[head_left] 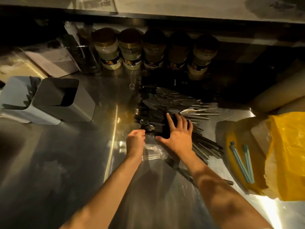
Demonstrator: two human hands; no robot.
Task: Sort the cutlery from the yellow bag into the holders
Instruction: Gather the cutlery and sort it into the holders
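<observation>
Two bare forearms are reaching forward over a brushed steel tabletop that is throwing back warm glare. The left hand is curling its fingers around a bundle of clear plastic cutlery, whose see-through ends are fanning out just near of the wrist. Just beside it, the right hand is lying flat with fingers spread and straight, holding nothing and pressing on the dark cutlery pile, a heap of matte metal knives, spoons and forks spreading far and right. At the right edge the crinkled yellow bag is lying slack over brown paper, with two pale blue clip sticks resting on it. Far left, two rounded square holders are standing touching side by side, the grey one showing a dark hollow, the pale one already holding dark pieces. Farthest back, five plastic jars are lining up under a shelf; their dark labels are too blurred to read.
</observation>
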